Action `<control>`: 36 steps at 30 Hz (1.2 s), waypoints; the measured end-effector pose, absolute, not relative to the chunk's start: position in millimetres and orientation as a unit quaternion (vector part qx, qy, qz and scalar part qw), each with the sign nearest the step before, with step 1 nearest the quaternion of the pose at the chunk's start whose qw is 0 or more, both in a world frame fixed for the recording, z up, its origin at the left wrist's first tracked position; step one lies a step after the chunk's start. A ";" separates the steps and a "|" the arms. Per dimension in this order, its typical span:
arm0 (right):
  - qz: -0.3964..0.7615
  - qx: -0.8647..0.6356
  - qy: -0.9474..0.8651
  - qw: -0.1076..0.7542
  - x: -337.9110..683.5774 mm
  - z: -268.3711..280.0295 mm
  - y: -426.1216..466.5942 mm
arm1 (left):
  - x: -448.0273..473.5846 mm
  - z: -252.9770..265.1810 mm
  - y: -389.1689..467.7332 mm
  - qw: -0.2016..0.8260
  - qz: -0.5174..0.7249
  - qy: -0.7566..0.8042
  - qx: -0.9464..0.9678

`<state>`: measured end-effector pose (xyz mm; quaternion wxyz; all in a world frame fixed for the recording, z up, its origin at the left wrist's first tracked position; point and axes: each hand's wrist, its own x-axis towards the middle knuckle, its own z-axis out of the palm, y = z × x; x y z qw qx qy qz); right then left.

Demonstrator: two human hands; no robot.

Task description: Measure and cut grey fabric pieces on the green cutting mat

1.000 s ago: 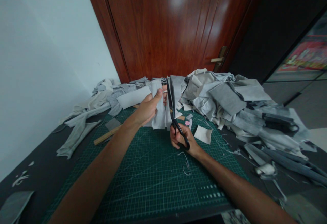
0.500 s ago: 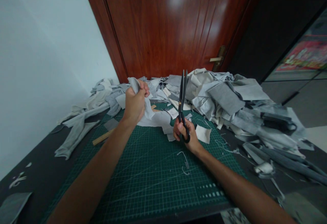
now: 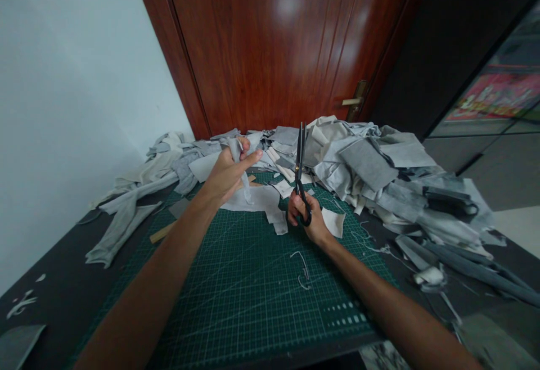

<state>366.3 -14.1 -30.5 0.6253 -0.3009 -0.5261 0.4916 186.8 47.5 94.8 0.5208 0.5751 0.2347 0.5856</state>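
Note:
My left hand [image 3: 230,170] holds a crumpled strip of pale grey fabric [image 3: 246,185] above the far part of the green cutting mat [image 3: 244,269]. Its thumb sticks out to the right while the other fingers curl round the cloth. Black scissors [image 3: 300,162] point upward in my right hand [image 3: 307,217], their blades slightly apart and touching no cloth. Flat on the mat between the hands lies a light grey fabric piece [image 3: 272,207]. A small cream scrap [image 3: 333,222] rests just right of my right hand.
A big heap of grey and white cloth [image 3: 367,162] covers the table's back right. More cloth [image 3: 122,207] trails along the left by the white wall. A wooden ruler [image 3: 161,233] lies partly under my left arm. Thread [image 3: 302,271] lies on the mat. Behind stands a brown door [image 3: 261,49].
My left hand has loosened from a fist, its thumb now extended, and has lowered slightly with the cloth. The scissors have dipped a little, still in my right hand. The view has shifted slightly.

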 end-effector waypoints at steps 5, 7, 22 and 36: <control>0.476 -0.344 -0.515 0.625 370.4 -27.5 -8.1 | 184.8 106.2 42.4 0.641 0.564 0.175 0.491; 0.459 -0.375 -0.511 0.622 372.7 -28.4 -3.9 | 182.1 109.5 42.0 0.678 0.546 0.157 0.467; 0.243 -0.460 -0.733 0.438 402.2 -43.6 5.1 | 168.9 114.3 49.8 0.697 0.518 0.195 0.455; 0.306 -0.354 -0.771 0.433 384.4 -36.2 -10.1 | 136.1 143.4 34.1 0.542 0.576 0.208 0.575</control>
